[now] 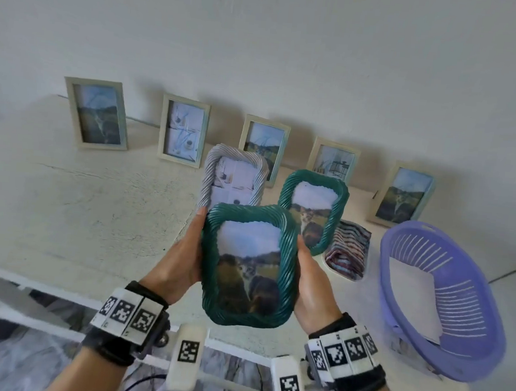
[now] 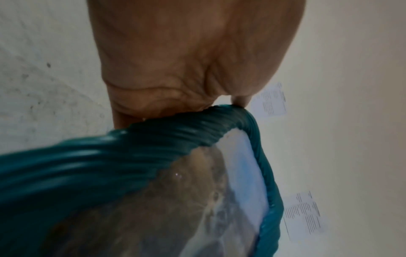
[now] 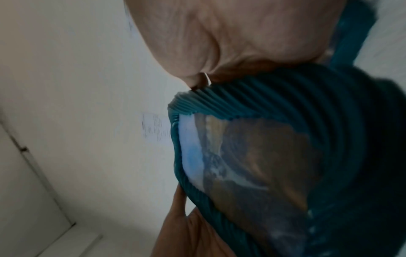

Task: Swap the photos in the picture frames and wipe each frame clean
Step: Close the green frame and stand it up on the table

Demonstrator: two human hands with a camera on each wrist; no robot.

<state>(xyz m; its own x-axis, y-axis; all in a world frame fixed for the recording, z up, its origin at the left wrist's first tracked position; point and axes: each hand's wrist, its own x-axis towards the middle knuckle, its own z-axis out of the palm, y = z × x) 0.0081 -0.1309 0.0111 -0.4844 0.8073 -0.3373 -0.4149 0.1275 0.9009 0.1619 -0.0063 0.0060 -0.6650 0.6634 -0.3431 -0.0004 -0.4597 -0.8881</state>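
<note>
I hold a teal rope-twist picture frame (image 1: pixel 249 264) upright above the table, its photo of two animals under a pale sky facing me. My left hand (image 1: pixel 182 260) grips its left edge and my right hand (image 1: pixel 311 281) grips its right edge. In the left wrist view the palm (image 2: pixel 186 60) presses on the teal frame (image 2: pixel 110 156); in the right wrist view the thumb (image 3: pixel 230 43) lies on the frame's rim (image 3: pixel 274 97). Behind it stand a second teal frame (image 1: pixel 313 209) and a white twisted frame (image 1: pixel 235 177). A folded striped cloth (image 1: pixel 348 250) lies to the right.
Several pale flat frames, such as the leftmost one (image 1: pixel 97 114), lean against the wall at the back of the white table (image 1: pixel 78 204). A purple plastic basket (image 1: pixel 447 299) with paper inside sits at the right edge. The table's near edge (image 1: pixel 55 283) runs below my wrists.
</note>
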